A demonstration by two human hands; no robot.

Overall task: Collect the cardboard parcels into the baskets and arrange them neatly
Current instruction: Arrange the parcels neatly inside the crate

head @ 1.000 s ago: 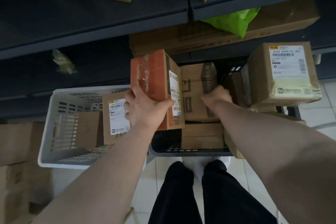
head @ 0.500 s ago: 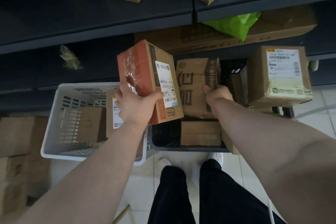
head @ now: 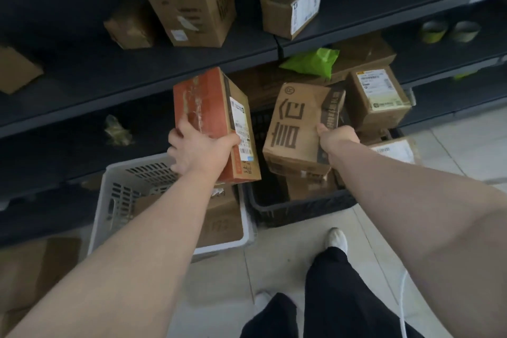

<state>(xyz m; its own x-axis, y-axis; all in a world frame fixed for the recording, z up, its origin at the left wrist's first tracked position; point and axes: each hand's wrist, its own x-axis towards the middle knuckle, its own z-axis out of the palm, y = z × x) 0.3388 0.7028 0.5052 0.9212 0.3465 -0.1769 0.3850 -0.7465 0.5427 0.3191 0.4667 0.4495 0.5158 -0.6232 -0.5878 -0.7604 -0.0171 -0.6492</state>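
My left hand (head: 199,149) grips an orange-and-brown cardboard parcel (head: 211,115) with a white label, held up above the white basket (head: 109,200). My right hand (head: 338,137) grips a brown parcel (head: 295,129) with large dark printing, lifted above the black basket (head: 296,210). Brown parcels lie in both baskets. A labelled box (head: 377,99) sits on top of others at the black basket's far right.
Dark metal shelves run across the back with several cardboard boxes (head: 192,5) and a green bag (head: 312,62). More boxes (head: 30,269) stand on the floor at the left. My legs and shoes (head: 336,239) are on the tiled floor below the baskets.
Both hands have lifted their parcels up out of the baskets. The view has pulled back and tilted up, showing more shelving.
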